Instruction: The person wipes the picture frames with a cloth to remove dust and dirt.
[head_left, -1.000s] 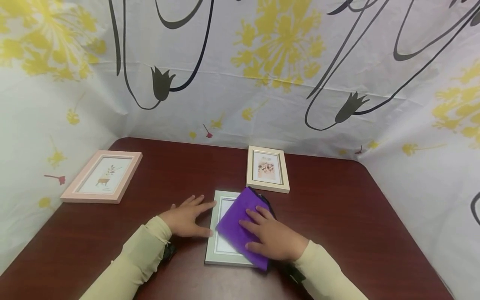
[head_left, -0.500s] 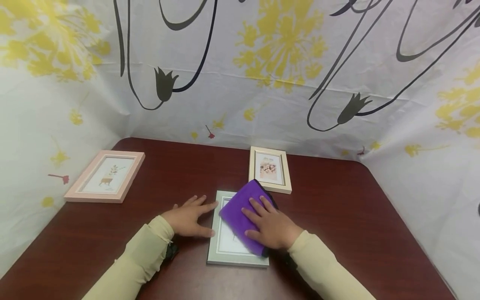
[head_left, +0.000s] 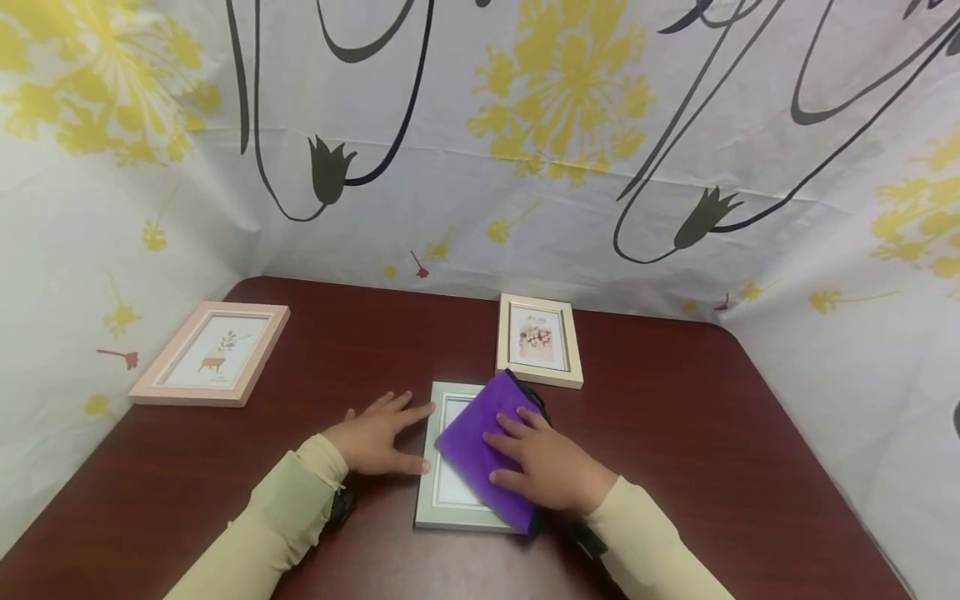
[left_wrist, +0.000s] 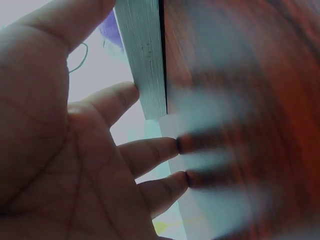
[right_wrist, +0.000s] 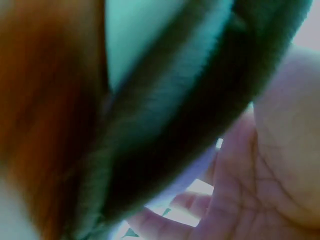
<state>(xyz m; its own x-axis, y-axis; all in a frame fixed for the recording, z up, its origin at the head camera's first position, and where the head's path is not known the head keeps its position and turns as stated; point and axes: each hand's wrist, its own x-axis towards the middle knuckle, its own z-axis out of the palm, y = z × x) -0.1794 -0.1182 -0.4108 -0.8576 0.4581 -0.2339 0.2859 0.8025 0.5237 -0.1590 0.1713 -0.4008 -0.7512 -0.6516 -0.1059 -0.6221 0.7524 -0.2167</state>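
A pale green picture frame point(head_left: 444, 517) lies face up on the dark red table, partly covered by a folded purple cloth point(head_left: 472, 437). My right hand point(head_left: 551, 462) rests on the cloth with its fingers spread. At the frame's left side, my left hand point(head_left: 371, 437) has its thumb and forefinger at the border, the other fingers reaching out over the table. In the left wrist view the side of the frame point(left_wrist: 144, 55) runs past the open fingers. The dark, blurred edge of the cloth point(right_wrist: 170, 125) hangs before the palm in the right wrist view.
A pink picture frame point(head_left: 242, 392) lies at the far left of the table point(head_left: 675, 433). Behind the purple cloth lies a cream picture frame point(head_left: 573, 354). A white flower-print sheet point(head_left: 420, 200) hangs round the back and sides.
My right hand slid the cloth up the glass, then back down toward the frame's lower right corner. My left hand has kept its place at the left border.
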